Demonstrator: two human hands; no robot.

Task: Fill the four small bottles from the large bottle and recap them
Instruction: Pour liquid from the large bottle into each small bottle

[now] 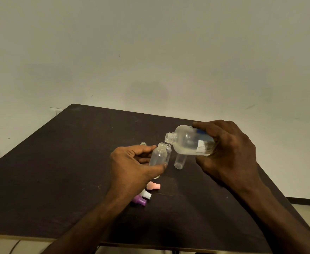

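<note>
Left hand (132, 165) fingers clamp a small bottle (158, 155) tilted under the mouth of the large bottle (189, 142), which the right hand (229, 153) fingers grip, tipped above the desk (59, 162). Three other small bottles stand uncapped; pink (153, 186), white (146, 194) and purple (139, 200) caps lie near. Filling looks barely begun.

A dark table (59, 171) carries three clear small bottles (180, 160) standing uncapped near its middle, and nearer, a pink cap (153, 186), a white cap (146, 194) and a purple cap (140, 200).
</note>
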